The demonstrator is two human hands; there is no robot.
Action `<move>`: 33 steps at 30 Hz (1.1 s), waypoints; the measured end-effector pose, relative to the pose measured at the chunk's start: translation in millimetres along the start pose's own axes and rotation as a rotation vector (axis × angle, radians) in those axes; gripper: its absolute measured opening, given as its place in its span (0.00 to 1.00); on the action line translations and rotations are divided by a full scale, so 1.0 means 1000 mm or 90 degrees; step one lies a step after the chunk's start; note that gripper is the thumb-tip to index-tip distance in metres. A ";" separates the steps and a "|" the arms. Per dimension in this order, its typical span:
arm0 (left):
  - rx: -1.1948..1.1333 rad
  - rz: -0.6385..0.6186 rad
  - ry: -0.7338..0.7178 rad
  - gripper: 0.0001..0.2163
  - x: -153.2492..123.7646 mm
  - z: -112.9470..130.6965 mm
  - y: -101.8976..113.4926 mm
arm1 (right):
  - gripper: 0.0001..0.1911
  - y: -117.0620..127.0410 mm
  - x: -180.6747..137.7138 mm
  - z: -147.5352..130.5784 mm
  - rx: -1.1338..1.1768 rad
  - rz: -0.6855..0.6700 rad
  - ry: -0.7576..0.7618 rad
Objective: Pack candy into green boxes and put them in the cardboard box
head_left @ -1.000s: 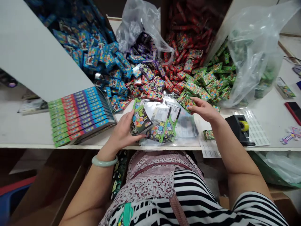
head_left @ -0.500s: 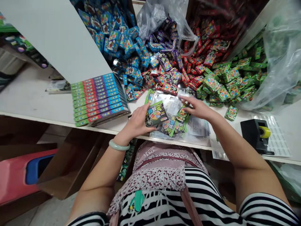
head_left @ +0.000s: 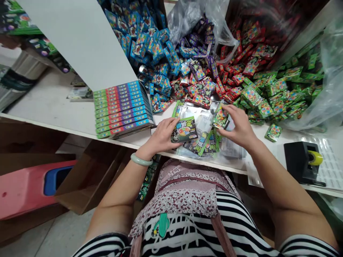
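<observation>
Fingers of the left hand [head_left: 162, 136] clasp a flat black-and-green printed packet [head_left: 184, 130]; the right hand [head_left: 239, 126] pinches a small green printed box [head_left: 220, 116] over clear plastic sleeves [head_left: 190, 110] on the white surface [head_left: 53, 101]

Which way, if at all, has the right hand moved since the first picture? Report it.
Yes: the right hand has moved left, farther from the tape dispenser than it was then.

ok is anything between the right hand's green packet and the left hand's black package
Nothing visible stands between the green packet in the right hand and the black package in the left hand; flat plastic packaging lies below the gap.
</observation>
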State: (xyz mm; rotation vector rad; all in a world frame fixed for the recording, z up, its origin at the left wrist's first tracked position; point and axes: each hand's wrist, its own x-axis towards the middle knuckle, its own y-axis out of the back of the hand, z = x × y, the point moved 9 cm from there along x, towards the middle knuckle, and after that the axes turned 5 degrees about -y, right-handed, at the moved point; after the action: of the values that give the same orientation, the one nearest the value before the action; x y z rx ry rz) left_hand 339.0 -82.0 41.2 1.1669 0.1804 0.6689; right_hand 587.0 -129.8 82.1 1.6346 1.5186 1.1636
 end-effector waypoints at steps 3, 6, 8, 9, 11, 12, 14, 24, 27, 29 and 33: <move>0.007 0.014 -0.035 0.46 0.001 0.007 0.001 | 0.42 0.016 -0.008 -0.031 -0.030 0.003 0.063; 0.001 0.027 -0.058 0.47 0.003 0.014 0.001 | 0.40 0.007 -0.014 -0.050 -0.070 -0.043 0.095; 0.003 0.029 -0.070 0.48 0.004 0.017 0.001 | 0.38 -0.004 -0.017 -0.057 -0.082 -0.090 0.125; 0.004 0.024 -0.076 0.48 0.004 0.019 0.001 | 0.37 -0.009 -0.018 -0.060 -0.082 -0.114 0.149; 0.002 0.006 -0.084 0.49 0.004 0.021 -0.002 | 0.34 -0.014 -0.021 -0.064 -0.073 -0.145 0.194; -0.001 0.000 -0.084 0.49 0.003 0.022 -0.003 | 0.33 -0.014 -0.022 -0.065 -0.066 -0.153 0.210; -0.012 -0.004 -0.084 0.48 0.002 0.023 -0.006 | 0.32 -0.013 -0.021 -0.065 -0.044 -0.165 0.222; 0.021 0.048 -0.066 0.47 -0.003 0.015 0.000 | 0.34 -0.020 -0.013 -0.061 0.087 -0.126 0.192; 0.028 0.053 -0.061 0.48 -0.004 0.013 -0.004 | 0.28 -0.030 -0.014 -0.065 0.056 -0.151 0.180; 0.026 0.050 -0.059 0.48 -0.004 0.014 -0.009 | 0.27 -0.039 -0.017 -0.071 0.062 -0.191 0.177; -0.001 0.051 -0.070 0.49 -0.004 0.017 -0.011 | 0.26 -0.046 -0.015 -0.079 0.123 -0.217 0.174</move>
State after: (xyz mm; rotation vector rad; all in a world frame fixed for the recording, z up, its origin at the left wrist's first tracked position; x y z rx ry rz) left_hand 348.2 -100.3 37.5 1.2114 0.0401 0.6734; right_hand 496.6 -147.7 72.0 1.2993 2.0460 1.1084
